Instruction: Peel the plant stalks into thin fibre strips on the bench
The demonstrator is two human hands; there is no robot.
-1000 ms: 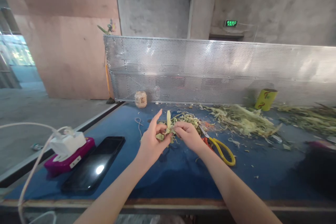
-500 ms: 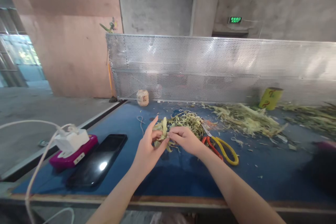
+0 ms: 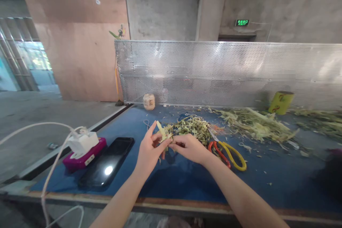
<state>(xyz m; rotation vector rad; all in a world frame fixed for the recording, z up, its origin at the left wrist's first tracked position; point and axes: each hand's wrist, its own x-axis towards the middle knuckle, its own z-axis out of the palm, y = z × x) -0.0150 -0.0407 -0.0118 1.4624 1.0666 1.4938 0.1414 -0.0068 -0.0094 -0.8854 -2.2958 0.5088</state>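
My left hand (image 3: pixel 150 146) is closed around a small bunch of dry, pale yellow-green plant strips (image 3: pixel 163 131), with one broad strip sticking up beside the forefinger. My right hand (image 3: pixel 191 148) meets it from the right, thumb and fingers pinched at the near end of the same bunch. What exactly lies between the right fingertips is hidden. Just beyond both hands spreads a heap of dry greenish plant scraps (image 3: pixel 196 127). Scissors (image 3: pixel 232 155) with one red and one yellow handle lie right of my right hand, blades pointing into the heap.
On the blue tabletop (image 3: pixel 184 185) a black phone (image 3: pixel 109 160) lies left, beside a magenta power strip (image 3: pixel 72 160) with a white charger (image 3: pixel 84 141). A twine ball (image 3: pixel 149 102), long dry leaves (image 3: pixel 256 124) and a yellow can (image 3: pixel 281 103) sit before a perforated metal screen (image 3: pixel 192 67).
The upright strip in my left hand now leans to the left. Both hands stay together at the bunch, and the whole view has shifted slightly.
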